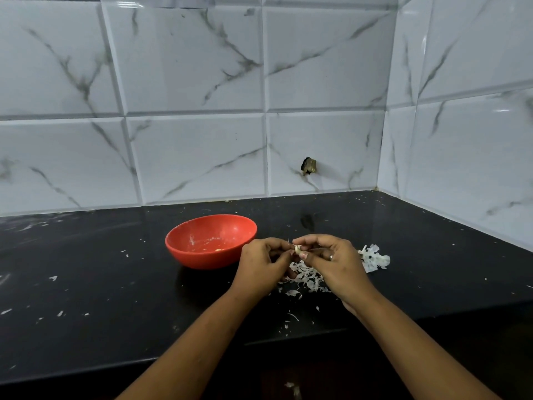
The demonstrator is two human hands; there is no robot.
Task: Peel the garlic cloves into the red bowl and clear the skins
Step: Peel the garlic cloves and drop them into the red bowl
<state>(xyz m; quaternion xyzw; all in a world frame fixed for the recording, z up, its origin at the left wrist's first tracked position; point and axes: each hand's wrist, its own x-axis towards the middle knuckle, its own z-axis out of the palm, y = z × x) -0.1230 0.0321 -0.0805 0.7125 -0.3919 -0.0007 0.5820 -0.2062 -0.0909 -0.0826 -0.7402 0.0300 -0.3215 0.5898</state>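
A red bowl (210, 241) stands on the black counter (86, 298), with a small peeled clove and some skin flecks inside. Just right of it, above the counter, my left hand (262, 262) and my right hand (331, 261) meet and both pinch one garlic clove (297, 249) between their fingertips. A ring shows on my right hand. Under and behind the hands lies a heap of white garlic skins (307, 277), with a bigger clump of skins (375, 258) to the right.
Small skin flecks are scattered over the counter, also near its front edge (291, 319). A marbled tile wall (187, 157) closes the back and the right side, with a dark chipped hole (309, 166) low in it.
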